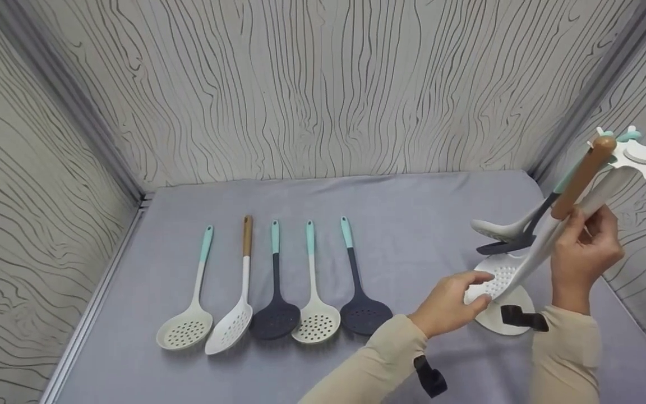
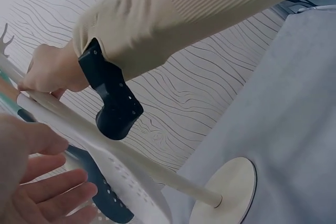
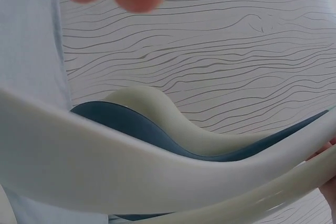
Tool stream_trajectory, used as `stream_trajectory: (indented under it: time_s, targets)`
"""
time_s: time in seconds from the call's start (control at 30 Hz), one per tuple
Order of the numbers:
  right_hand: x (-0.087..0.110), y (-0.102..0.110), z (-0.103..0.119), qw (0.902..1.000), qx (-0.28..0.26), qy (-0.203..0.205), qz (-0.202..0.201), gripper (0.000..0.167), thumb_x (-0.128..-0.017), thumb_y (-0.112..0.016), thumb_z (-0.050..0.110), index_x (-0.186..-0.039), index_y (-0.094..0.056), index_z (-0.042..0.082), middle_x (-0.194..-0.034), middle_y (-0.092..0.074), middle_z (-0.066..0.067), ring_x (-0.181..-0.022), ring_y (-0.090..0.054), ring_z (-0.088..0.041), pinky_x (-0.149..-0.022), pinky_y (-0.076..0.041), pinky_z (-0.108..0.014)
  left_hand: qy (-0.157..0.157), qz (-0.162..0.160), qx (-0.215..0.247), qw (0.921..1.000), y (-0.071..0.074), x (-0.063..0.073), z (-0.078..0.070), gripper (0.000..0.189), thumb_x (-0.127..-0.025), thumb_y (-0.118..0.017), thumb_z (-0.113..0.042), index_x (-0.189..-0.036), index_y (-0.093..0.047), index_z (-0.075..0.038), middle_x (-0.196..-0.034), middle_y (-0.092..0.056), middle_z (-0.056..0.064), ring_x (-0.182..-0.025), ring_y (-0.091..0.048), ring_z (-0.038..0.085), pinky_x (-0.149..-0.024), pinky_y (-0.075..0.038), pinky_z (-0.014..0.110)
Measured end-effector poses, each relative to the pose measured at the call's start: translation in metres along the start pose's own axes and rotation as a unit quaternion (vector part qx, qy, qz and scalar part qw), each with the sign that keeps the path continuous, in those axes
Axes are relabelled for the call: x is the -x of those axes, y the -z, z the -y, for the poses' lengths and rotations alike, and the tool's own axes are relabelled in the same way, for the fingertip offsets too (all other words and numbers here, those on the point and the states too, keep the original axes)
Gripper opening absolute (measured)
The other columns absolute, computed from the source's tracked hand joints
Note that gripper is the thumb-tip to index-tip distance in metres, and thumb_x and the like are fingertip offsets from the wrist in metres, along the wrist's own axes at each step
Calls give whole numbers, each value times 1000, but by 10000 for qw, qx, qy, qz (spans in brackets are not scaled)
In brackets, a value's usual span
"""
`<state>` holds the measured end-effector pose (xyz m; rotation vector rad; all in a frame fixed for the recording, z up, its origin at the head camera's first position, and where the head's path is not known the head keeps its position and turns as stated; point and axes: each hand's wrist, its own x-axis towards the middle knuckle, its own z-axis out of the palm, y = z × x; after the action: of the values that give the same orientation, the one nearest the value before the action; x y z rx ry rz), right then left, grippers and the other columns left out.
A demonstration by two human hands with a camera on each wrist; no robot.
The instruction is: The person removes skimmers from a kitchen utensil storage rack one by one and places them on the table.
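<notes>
A white utensil stand [image 1: 640,151] with a hooked top and round base [image 2: 236,182] is at the right. My right hand [image 1: 589,244] grips its pole [image 2: 173,178], thumb close to where a brown handle meets a white stem. That white skimmer [image 1: 536,255] hangs by its brown handle at a hook, bowl low. My left hand [image 1: 452,303] is at the bowl's edge, thumb and forefinger apart; its fingers look loosely extended in the left wrist view. Behind hang a navy skimmer [image 3: 131,124] and a cream utensil [image 3: 152,100], their handle tops at the hooks.
Several skimmers lie in a row on the grey cloth [image 1: 413,224]: cream [image 1: 185,334], white with brown handle [image 1: 230,331], navy [image 1: 275,320], cream [image 1: 317,322] and navy [image 1: 365,314]. Wood-grain panels [image 1: 328,84] enclose the table at back and sides.
</notes>
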<state>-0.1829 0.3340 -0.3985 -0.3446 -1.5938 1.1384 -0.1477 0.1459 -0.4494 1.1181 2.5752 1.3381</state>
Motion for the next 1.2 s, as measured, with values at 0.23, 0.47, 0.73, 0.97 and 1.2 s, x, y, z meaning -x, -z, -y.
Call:
stream_trajectory:
  time_s: [0.23,0.47,0.73,0.97,1.2]
  targets:
    - [0,-1,0,10000,-17,-40,-60,20,-90,-65,15,-108,-70,8,-87,-63,26,-84,-65,11,-74,-51,-4,-94,-186,124,9997,1,-5,-5,36,-96,-56,-16,-131,-58,-9,-130,-65,1,-122,-59,5,-100,-42,7]
    - [0,1,-1,10000,85,-40,5,22,-92,-62,17,-111,-69,7,-90,-64,24,-87,-66,9,-77,-52,-5,-91,-530,426,9976,-2,-10,-8,35,-96,-56,-15,-130,-57,-9,-127,-66,3,-117,-60,4,-97,-43,6]
    - [0,1,-2,10000,86,-3,37,22,-92,-63,17,-111,-68,7,-92,-64,25,-89,-65,11,-78,-52,-6,-3,-503,839,9952,-7,-27,-16,40,-93,-58,-15,-133,-55,-12,-125,-67,4,-89,-52,-6,-75,-38,-2]
    - [1,3,-2,9999,-5,123,43,20,-91,-64,16,-109,-69,8,-91,-64,24,-88,-65,12,-77,-52,-5,-44,-255,667,9974,-15,-40,-21,48,-93,-60,-17,-139,-49,-12,-136,-61,0,-116,-59,0,-93,-40,1]
    - [0,2,-4,9998,26,193,83,21,-91,-64,16,-110,-69,7,-93,-65,23,-90,-65,12,-79,-53,-7,32,-123,377,9992,-19,-49,-24,55,-92,-62,-20,-143,-45,-14,-140,-57,-3,-122,-56,-1,-96,-38,1]
